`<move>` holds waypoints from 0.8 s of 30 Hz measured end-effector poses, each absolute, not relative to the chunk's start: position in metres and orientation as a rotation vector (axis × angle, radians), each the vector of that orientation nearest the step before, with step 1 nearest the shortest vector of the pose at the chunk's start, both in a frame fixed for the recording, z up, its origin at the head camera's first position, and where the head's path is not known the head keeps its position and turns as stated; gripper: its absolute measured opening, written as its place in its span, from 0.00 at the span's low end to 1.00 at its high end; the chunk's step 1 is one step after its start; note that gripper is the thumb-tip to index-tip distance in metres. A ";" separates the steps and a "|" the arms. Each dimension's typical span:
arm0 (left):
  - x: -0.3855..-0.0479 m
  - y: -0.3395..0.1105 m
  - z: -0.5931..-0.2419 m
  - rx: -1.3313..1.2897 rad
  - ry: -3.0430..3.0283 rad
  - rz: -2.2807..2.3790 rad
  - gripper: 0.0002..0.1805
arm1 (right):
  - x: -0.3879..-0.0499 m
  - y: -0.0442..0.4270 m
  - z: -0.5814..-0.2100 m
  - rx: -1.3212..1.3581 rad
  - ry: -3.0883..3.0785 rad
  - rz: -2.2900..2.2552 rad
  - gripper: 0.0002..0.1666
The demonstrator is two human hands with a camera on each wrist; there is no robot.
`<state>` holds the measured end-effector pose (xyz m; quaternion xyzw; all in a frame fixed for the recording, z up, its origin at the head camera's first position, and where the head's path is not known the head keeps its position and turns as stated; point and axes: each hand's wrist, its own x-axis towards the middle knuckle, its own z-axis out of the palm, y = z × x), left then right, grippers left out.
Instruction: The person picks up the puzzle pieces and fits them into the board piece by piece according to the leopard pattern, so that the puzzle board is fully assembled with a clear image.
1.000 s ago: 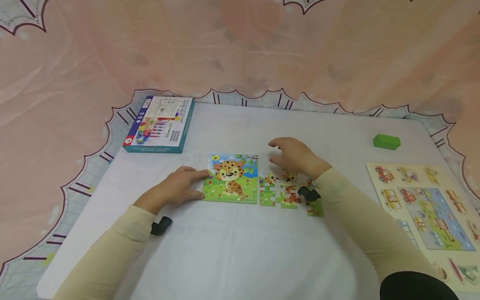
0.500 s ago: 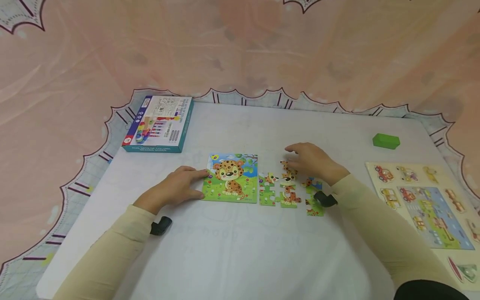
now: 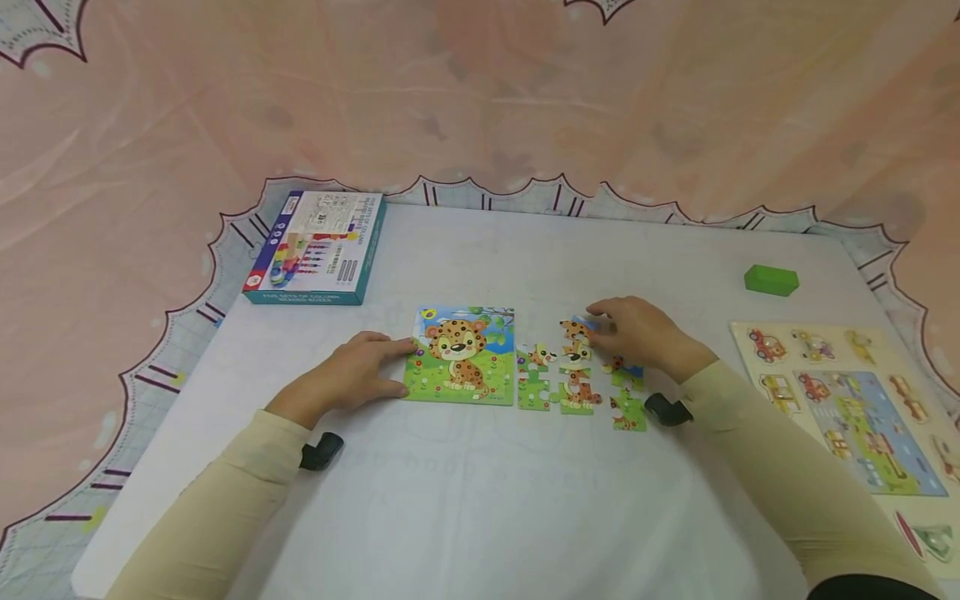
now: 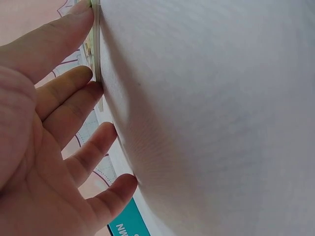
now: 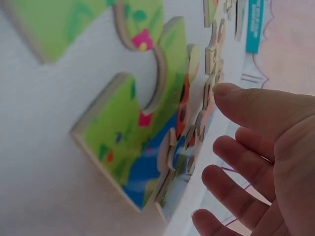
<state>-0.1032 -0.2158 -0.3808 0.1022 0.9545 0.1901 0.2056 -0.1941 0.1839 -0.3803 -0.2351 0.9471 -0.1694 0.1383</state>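
A square leopard picture board (image 3: 480,387) lies flat on the white table, left of several jigsaw pieces. My left hand (image 3: 341,379) rests at the board's left edge; in the left wrist view its thumb and nearest fingers touch the board's edge (image 4: 96,46). My right hand (image 3: 645,337) is beside the upper leopard piece (image 3: 576,327), thumb and forefinger at its right side. In the right wrist view the thumb (image 5: 234,101) reaches the pieces' edges and the other fingers are loosely bent. Close to that camera lies a green and blue piece (image 5: 130,147). Whether the right fingertips press the piece is unclear.
A boxed set (image 3: 315,250) lies at the back left of the table (image 3: 450,517). At the back right is a green block (image 3: 771,281). A cream picture board (image 3: 817,358) with vehicle and toy pictures occupies the right side. A patterned curtain hangs behind.
My right hand has shifted right and slightly toward me, uncovering the upper leopard piece and the right-hand pieces. My left hand has stayed at the picture board.
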 end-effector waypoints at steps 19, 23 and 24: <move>-0.101 -0.217 -0.384 0.278 2.664 0.554 0.37 | -0.193 0.184 -0.384 -0.696 2.735 -0.558 0.27; -0.102 -0.217 -0.384 0.289 2.665 0.551 0.37 | -0.194 0.184 -0.384 -0.693 2.742 -0.552 0.26; -0.103 -0.217 -0.384 0.292 2.665 0.552 0.37 | -0.194 0.184 -0.385 -0.695 2.745 -0.546 0.26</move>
